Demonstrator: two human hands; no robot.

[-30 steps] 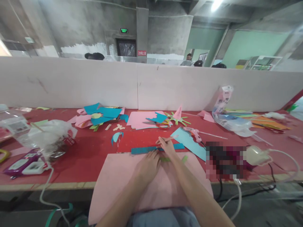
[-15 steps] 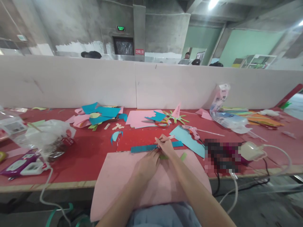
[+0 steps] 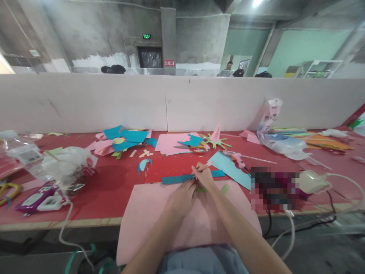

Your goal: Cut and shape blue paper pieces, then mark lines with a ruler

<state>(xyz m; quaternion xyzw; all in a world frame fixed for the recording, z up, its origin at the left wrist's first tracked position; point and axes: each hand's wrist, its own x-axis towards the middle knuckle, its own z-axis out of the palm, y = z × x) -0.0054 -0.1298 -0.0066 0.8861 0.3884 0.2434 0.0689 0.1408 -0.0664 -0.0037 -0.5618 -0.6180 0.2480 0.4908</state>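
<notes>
My right hand (image 3: 203, 176) is closed around a slim pale pen (image 3: 210, 164), whose light end sticks out above the fingers; its tip is hidden. The fingers rest over a long dark-blue paper strip (image 3: 173, 179). My left hand (image 3: 184, 195) lies with fingers extended against the strip's near edge, touching my right hand. Under both hands is a large pink sheet (image 3: 148, 217) overhanging the table's front edge. A green paper piece (image 3: 225, 188) lies on the pink sheet by my right wrist, and more green shows between the hands.
On the red table (image 3: 114, 198), a pink glue gun (image 3: 238, 160) lies on a light-blue sheet (image 3: 228, 169). Red-handled scissors (image 3: 198, 149) sit behind. Blue paper scraps (image 3: 132, 137), a plastic bag (image 3: 68, 165) and a purple device (image 3: 40, 199) are leftward. A white partition (image 3: 114, 102) stands behind.
The whole view has shifted slightly, with things appearing a little farther right. Both hands keep nearly the same pose over the blue strip.
</notes>
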